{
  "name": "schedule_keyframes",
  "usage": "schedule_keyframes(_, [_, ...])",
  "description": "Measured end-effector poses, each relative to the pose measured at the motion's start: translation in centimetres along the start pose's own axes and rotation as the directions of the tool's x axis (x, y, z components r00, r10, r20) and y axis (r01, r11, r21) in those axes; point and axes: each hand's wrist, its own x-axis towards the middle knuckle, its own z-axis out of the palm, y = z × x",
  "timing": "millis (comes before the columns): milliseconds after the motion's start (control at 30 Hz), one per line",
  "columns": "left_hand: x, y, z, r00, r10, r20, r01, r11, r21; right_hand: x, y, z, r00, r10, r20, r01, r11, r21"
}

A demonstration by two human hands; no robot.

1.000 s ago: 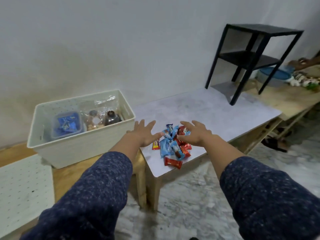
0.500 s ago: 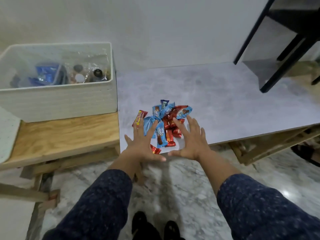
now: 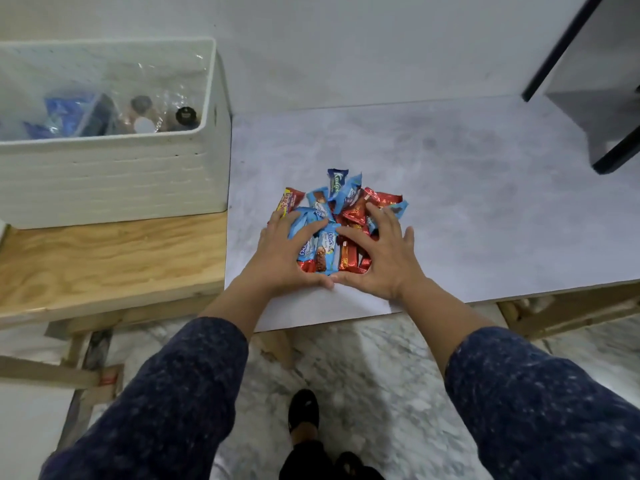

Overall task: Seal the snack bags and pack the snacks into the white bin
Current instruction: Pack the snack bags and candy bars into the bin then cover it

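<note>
A heap of small blue and red snack packets (image 3: pixel 341 209) lies near the front edge of the grey table (image 3: pixel 467 209). My left hand (image 3: pixel 284 251) rests on the heap's left side and my right hand (image 3: pixel 384 251) on its right side. Both have fingers spread and thumbs touching below the pile, cupping it. The white bin (image 3: pixel 114 181) stands to the left on a wooden bench (image 3: pixel 110 258). Inside it I see clear plastic bags (image 3: pixel 156 98) holding blue packets and round snacks.
A black metal shelf frame (image 3: pixel 616 157) stands on the table's far right. A pale wall runs behind. Below are a marble floor (image 3: pixel 363 368), the bench's wooden supports and my dark shoes (image 3: pixel 304 410).
Both hands have slid forward onto the snack heap and closed in around it, thumbs meeting. The view has tilted further down and closer to the table.
</note>
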Motion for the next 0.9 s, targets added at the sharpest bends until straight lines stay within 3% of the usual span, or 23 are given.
schedule_keyframes(133, [0.1, -0.3, 0.2, 0.997, 0.038, -0.065, -0.040, 0.999, -0.028, 1.0, 0.3, 0.9, 0.984, -0.074, -0.163, 0.077, 0.997, 0.007])
schedule_keyframes(267, [0.3, -0.1, 0.4, 0.989, 0.106, -0.104, -0.098, 0.992, 0.082, 1.3, 0.2, 0.9, 0.962, -0.153, -0.225, 0.139, 0.987, -0.076])
schedule_keyframes(500, [0.2, 0.3, 0.7, 0.965, 0.228, -0.130, -0.193, 0.951, 0.240, 0.8, -0.2, 0.0, 0.968, -0.111, -0.225, 0.094, 0.992, -0.087])
schedule_keyframes(767, [-0.1, 2.9, -1.5, 0.960, 0.190, -0.207, -0.154, 0.971, 0.182, 0.7, -0.8, -3.9, 0.989, -0.016, -0.150, 0.007, 0.998, -0.060])
schedule_keyframes(900, [-0.5, 4.1, -4.5, 0.948, 0.193, -0.253, -0.159, 0.976, 0.150, 0.5, -2.2, -6.8, 0.983, -0.043, -0.180, 0.042, 0.999, -0.013])
